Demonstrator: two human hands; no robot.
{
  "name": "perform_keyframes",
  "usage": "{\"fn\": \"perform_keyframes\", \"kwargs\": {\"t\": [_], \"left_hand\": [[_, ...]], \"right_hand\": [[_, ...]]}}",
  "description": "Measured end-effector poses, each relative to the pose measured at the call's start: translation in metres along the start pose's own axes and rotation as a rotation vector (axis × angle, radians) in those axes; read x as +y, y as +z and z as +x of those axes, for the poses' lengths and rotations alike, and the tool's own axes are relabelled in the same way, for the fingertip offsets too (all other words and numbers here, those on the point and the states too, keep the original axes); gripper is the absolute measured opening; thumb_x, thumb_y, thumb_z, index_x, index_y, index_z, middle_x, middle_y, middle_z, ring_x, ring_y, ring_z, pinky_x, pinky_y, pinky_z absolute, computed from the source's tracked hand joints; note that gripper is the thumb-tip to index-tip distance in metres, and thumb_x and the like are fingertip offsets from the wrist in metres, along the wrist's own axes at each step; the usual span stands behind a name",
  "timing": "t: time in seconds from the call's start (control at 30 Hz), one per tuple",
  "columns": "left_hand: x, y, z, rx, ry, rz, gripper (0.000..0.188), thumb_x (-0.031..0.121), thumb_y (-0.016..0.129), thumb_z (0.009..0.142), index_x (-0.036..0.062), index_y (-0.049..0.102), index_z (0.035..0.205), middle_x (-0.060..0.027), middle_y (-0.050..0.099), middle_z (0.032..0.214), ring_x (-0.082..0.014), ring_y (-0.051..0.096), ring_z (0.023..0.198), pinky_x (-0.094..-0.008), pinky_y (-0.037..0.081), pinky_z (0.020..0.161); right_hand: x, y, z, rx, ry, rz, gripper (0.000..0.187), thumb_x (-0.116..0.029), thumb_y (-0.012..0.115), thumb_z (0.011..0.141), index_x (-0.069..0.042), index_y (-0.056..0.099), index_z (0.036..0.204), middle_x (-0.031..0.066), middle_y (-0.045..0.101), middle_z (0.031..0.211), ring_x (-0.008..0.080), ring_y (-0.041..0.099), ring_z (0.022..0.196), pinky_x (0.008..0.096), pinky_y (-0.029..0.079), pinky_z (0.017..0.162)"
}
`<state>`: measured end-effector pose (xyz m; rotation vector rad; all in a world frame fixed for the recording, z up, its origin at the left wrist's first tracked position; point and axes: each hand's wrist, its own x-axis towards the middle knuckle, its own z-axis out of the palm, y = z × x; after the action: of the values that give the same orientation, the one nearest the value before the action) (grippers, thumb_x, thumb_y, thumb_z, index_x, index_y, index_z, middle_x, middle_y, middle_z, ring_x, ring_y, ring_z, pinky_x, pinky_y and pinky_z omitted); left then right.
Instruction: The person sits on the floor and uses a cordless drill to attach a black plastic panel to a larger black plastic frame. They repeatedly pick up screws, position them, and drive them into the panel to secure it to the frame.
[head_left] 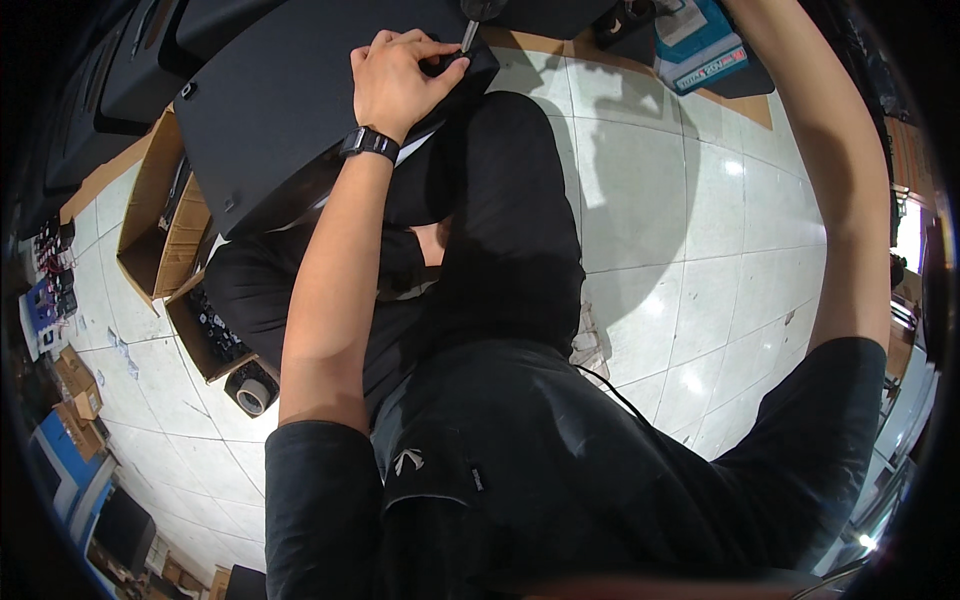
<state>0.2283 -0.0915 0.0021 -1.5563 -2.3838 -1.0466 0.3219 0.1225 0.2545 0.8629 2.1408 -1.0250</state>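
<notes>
Pale tiles (740, 220) border the black case (270, 110) where my left hand (398, 82) has thumb and forefinger nearly meeting by a metal bit (468, 38), hold unclear, right hand unseen.

Casing (270, 110): black, matt, smooth-looking; plastic or coated wood, cannot tell which. Bit (468, 38): bare metal, shiny. Driver (484, 9): dark, dull, plastic-looking. Floor (640, 200): pale smooth tile, glossy, throwing back bright glare spots. Carton (190, 222): brown cardboard, matt. Shirt (560, 440): dark cloth, matt. Trousers (515, 180): black cloth, dull, softly creased. Watch (370, 143): dark strap, plastic-looking, faint sheen.
</notes>
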Motion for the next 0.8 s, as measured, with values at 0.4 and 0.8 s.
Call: {"fn": "perform_keyframes", "kwargs": {"t": [0.4,0.8], "left_hand": [[-0.002,-0.001,-0.001,-0.023,0.018,-0.074,0.025,0.042,0.078,0.092,0.0215,0.085,0.103,0.0094,0.075,0.096,-0.0173,0.063,0.099,-0.0399,0.036,0.097],[-0.004,0.006,0.001,0.017,-0.013,-0.087,0.023,0.045,0.078,0.087,0.0260,0.086,0.098,0.0104,0.074,0.088,-0.0186,0.063,0.098,-0.0406,0.036,0.095]], "right_hand": [[0.006,0.018,-0.012,-0.047,0.108,0.399,0.017,-0.019,0.069,0.103,-0.004,0.067,0.095,0.0028,0.070,0.084,0.0086,0.062,0.058,0.0247,0.055,0.052],[-0.008,0.036,-0.023,-0.016,0.071,0.325,0.016,-0.016,0.069,0.102,-0.003,0.065,0.094,0.0041,0.067,0.079,0.0107,0.061,0.058,0.0278,0.054,0.051]]}}
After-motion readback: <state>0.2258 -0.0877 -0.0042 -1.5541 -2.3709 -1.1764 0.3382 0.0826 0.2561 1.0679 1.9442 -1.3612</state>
